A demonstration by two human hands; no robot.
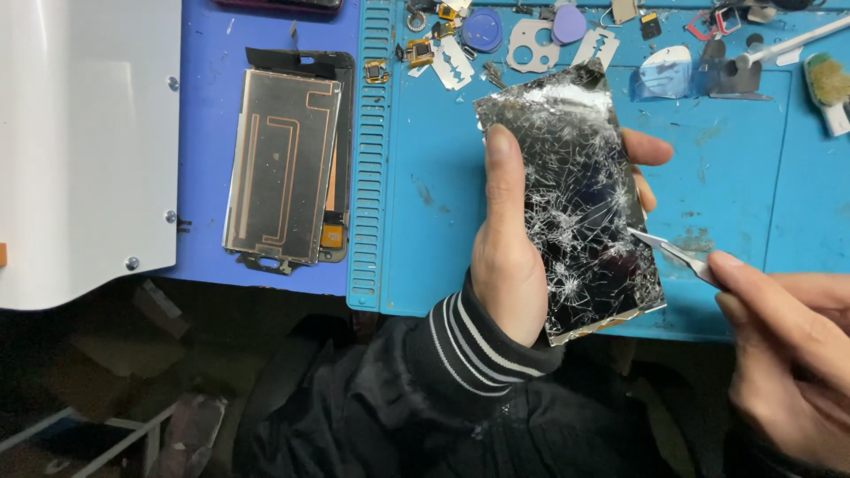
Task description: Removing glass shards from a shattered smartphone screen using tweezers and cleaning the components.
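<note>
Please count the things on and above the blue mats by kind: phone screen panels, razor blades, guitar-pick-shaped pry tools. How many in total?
Phone screen panels: 2, the shattered one in the left hand, the other lying face-down.
Razor blades: 2.
Pick-shaped pry tools: 2.
Total: 6.

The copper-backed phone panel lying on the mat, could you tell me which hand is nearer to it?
Left. The left hand holds the cracked screen right of the copper-backed panel; the right hand is farther right, holding tweezers.
</note>
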